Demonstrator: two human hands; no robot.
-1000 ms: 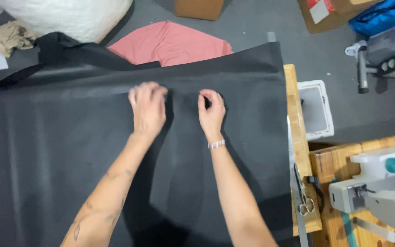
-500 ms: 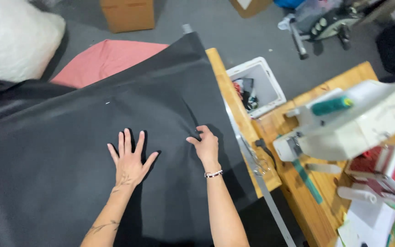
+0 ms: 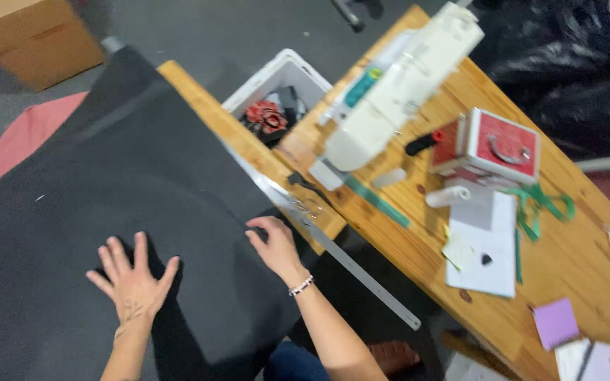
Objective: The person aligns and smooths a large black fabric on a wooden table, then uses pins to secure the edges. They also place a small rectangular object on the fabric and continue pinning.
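Black fabric (image 3: 128, 204) covers the left half of the frame, spread flat over a wooden table (image 3: 199, 99). The left hand (image 3: 132, 279) lies on it palm down, fingers splayed, gripping nothing. The right hand (image 3: 273, 243) rests at the cloth's right edge, fingers curled loosely, with nothing visibly pinched. The sheet looks soft, light and limp, so it would likely bunch and slide; the edge or a corner seems best to take hold of. At centre right sit a metal ruler (image 3: 361, 271), scissors (image 3: 305, 201) and a white sewing machine (image 3: 397, 85).
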